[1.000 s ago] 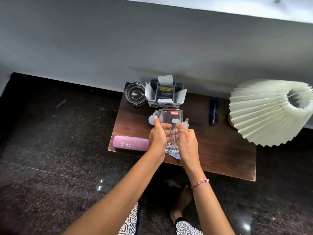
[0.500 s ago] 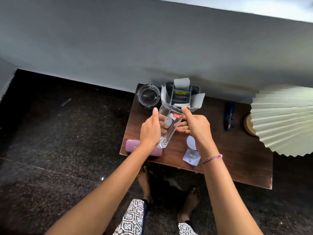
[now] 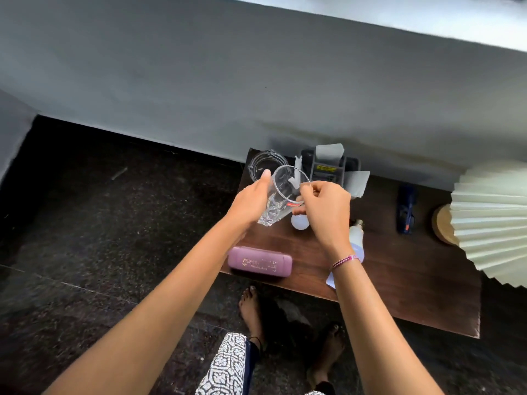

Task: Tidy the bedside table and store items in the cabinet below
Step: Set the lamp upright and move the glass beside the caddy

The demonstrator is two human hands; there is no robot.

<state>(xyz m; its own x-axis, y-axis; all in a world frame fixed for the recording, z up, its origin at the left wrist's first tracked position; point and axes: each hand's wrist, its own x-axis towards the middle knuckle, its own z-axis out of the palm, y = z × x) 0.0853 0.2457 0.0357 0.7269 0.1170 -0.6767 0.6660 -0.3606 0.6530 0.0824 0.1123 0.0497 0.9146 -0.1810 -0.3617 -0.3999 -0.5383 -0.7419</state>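
Observation:
A clear drinking glass (image 3: 281, 195) is held tilted above the dark wooden bedside table (image 3: 399, 295), its mouth turned toward me. My left hand (image 3: 251, 202) grips its side near the base. My right hand (image 3: 325, 210) pinches its rim from the right. On the table lie a pink case (image 3: 260, 261), two white light bulbs (image 3: 300, 222) (image 3: 356, 238), a glass ashtray (image 3: 263, 163), a grey box with open flaps (image 3: 333, 169) and dark blue sunglasses (image 3: 407, 209). The cabinet below is hidden from view.
A pleated cream lampshade (image 3: 490, 220) overhangs the table's right end above a wooden lamp base (image 3: 440, 223). A grey wall runs right behind the table. Dark stone floor spreads to the left, and my bare feet (image 3: 251, 312) stand at the table's front edge.
The glass has been lifted off the table and tipped over, its mouth now facing me. My right hand has shifted from its side to its rim. The bulbs behind it have come into view.

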